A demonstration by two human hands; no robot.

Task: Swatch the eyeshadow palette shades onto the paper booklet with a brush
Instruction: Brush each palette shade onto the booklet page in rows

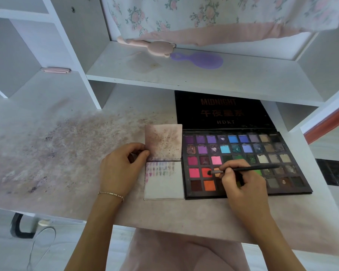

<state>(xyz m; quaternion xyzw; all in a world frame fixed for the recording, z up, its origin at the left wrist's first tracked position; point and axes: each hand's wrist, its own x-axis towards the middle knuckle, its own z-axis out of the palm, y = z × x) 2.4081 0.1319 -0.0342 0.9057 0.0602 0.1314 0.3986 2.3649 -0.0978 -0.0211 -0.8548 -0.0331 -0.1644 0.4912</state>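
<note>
An open black eyeshadow palette (282, 149) with several coloured pans lies on the desk, its lid (223, 112) flat behind it. My right hand (241, 184) grips a thin black brush (249, 169), whose tip touches a red pan (205, 172) in the fourth row. Left of the palette lies the small paper booklet (164, 186), its stained upper page (163, 141) flipped up. Rows of faint swatches (160, 170) mark the top of the lower page. My left hand (121, 169) pinches the upper page's left edge.
The white desk (47, 145) is smeared with purple and pink powder at the left. A shelf (204, 75) overhangs the palette lid, holding a purple hairbrush (202, 60) and a pink brush (155, 46). Floral cloth (213, 16) hangs behind. A cable (39, 245) lies on the floor.
</note>
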